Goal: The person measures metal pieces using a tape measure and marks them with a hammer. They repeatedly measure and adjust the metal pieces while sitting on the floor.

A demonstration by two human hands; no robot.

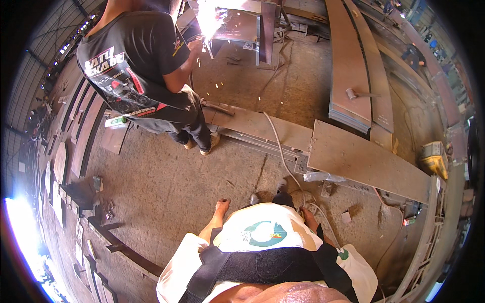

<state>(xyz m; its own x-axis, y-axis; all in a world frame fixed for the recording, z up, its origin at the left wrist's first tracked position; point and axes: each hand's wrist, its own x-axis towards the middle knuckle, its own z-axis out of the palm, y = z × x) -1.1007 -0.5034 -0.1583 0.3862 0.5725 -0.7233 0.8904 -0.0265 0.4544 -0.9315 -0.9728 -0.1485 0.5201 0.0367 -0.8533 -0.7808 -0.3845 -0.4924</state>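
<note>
Low at my left side hangs my left hand (222, 204), its fingers curled and nothing visible in them. My right hand (309, 218) is down by my right hip, next to a pale hose (277, 132) that loops on the floor; whether it touches the hose I cannot tell, and its fingers are partly hidden. Ahead and to the left, a person in a black T-shirt (134, 60) stands with an arm reaching to a steel piece (237, 26), where a very bright light throws sparks.
Flat steel plates (371, 159) lie across the area ahead of me. A hammer (351, 94) rests on a stack of long plates (348, 60) at the far right. A yellow box (435, 164) stands at right. More steel strips (88, 131) lie at left.
</note>
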